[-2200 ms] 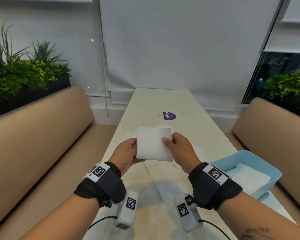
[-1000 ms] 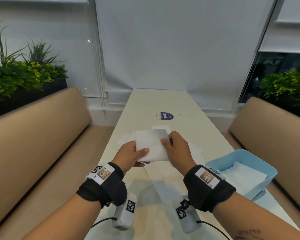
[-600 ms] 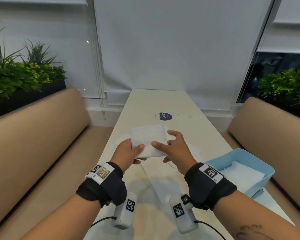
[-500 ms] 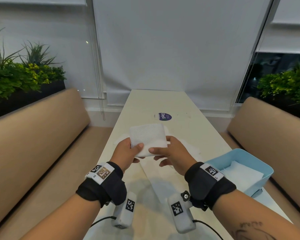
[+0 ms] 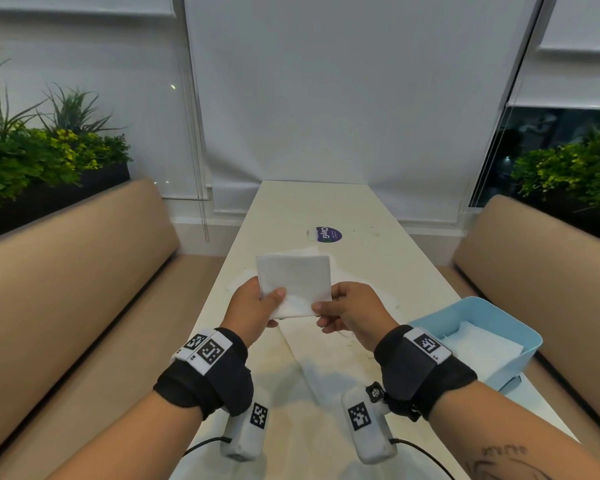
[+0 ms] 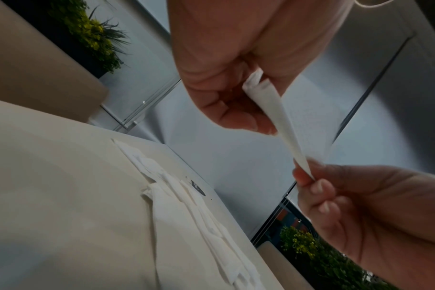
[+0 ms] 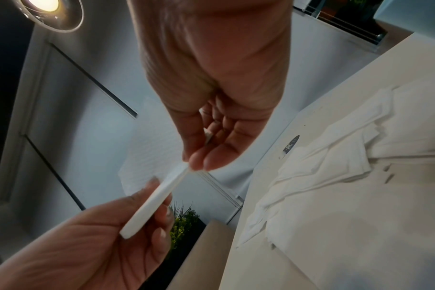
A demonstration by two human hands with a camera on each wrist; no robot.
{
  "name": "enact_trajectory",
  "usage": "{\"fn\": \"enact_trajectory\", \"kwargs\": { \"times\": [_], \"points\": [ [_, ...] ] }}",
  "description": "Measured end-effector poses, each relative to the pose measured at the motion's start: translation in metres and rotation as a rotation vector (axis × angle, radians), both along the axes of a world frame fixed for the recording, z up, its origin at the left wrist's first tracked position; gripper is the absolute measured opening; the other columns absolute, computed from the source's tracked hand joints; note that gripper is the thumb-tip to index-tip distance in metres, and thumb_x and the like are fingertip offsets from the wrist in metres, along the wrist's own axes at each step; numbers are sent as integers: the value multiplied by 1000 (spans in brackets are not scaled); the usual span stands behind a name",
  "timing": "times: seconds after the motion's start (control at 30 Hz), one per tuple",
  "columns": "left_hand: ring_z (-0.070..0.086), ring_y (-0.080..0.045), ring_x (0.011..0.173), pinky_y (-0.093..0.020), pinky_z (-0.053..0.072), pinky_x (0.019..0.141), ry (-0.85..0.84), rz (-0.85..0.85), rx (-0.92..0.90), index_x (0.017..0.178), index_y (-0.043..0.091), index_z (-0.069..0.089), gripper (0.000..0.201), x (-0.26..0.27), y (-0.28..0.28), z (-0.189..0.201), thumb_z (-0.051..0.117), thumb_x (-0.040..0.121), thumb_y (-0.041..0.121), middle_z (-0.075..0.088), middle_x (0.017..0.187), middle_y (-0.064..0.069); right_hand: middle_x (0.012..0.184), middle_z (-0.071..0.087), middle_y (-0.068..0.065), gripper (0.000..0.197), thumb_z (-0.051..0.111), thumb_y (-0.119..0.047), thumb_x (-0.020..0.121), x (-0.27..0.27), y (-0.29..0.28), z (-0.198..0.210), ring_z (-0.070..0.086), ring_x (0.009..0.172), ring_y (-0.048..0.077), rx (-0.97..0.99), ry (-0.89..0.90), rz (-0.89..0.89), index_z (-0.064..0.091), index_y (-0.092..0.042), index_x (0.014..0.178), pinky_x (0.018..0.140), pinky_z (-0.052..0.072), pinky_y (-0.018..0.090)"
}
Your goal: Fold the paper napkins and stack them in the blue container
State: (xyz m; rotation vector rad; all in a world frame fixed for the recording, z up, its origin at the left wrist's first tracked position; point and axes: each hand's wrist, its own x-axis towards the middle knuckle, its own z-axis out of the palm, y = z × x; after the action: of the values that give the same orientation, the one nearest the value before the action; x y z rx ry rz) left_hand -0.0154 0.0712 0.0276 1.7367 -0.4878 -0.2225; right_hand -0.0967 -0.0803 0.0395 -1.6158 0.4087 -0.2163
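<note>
A white folded napkin (image 5: 293,284) is held up over the table, square face toward me. My left hand (image 5: 271,299) pinches its lower left edge, thumb on the front. My right hand (image 5: 321,311) pinches the lower right corner between thumb and fingertips. In the left wrist view the napkin (image 6: 273,109) shows edge-on between both hands, and likewise in the right wrist view, the napkin (image 7: 156,196). The blue container (image 5: 520,336) stands at the table's right edge, with folded white napkins (image 5: 478,348) lying flat inside.
Several loose unfolded napkins (image 5: 326,344) lie spread on the long white table (image 5: 312,209) under my hands. A round purple sticker (image 5: 326,234) is farther along. Tan benches (image 5: 66,289) flank both sides, with planters behind them.
My right hand has slid from the napkin's upper right edge down to its lower right corner. The napkin has shifted slightly left and away; my left hand keeps its pinch.
</note>
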Motion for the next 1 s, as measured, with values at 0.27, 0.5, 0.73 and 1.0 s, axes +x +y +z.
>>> {"fn": "enact_trajectory", "kwargs": {
  "times": [0.27, 0.5, 0.73, 1.0],
  "points": [
    [61, -27, 101, -25, 51, 64, 81, -116, 29, 121, 11, 51, 56, 5, 4, 2, 76, 72, 1, 62, 113, -11, 67, 62, 11, 12, 67, 7, 79, -5, -3, 3, 59, 49, 16, 14, -3, 10, 58, 0, 84, 49, 52, 24],
    [62, -19, 71, -21, 54, 61, 200, -181, 81, 116, 5, 48, 43, 13, 18, 5, 70, 79, -1, 65, 78, -8, 65, 61, 10, 13, 68, 7, 79, -9, -8, 3, 59, 49, 16, 31, 2, -3, 58, 0, 83, 50, 54, 25],
    [59, -19, 94, -25, 52, 66, 117, -249, 79, 123, 15, 49, 55, 1, 7, 15, 73, 75, 1, 61, 114, -6, 71, 63, 11, 13, 68, 3, 80, -9, -2, 9, 61, 53, 17, 37, -26, 47, 59, 1, 88, 51, 55, 25],
    [61, -17, 93, -26, 53, 68, 125, -324, 62, 119, 20, 52, 64, -11, 3, 21, 71, 58, 18, 65, 109, -5, 82, 67, 6, 18, 69, -23, 84, -10, 4, 11, 61, 64, 15, -42, -29, 82, 62, -10, 94, 52, 49, 26]
  ]
}}
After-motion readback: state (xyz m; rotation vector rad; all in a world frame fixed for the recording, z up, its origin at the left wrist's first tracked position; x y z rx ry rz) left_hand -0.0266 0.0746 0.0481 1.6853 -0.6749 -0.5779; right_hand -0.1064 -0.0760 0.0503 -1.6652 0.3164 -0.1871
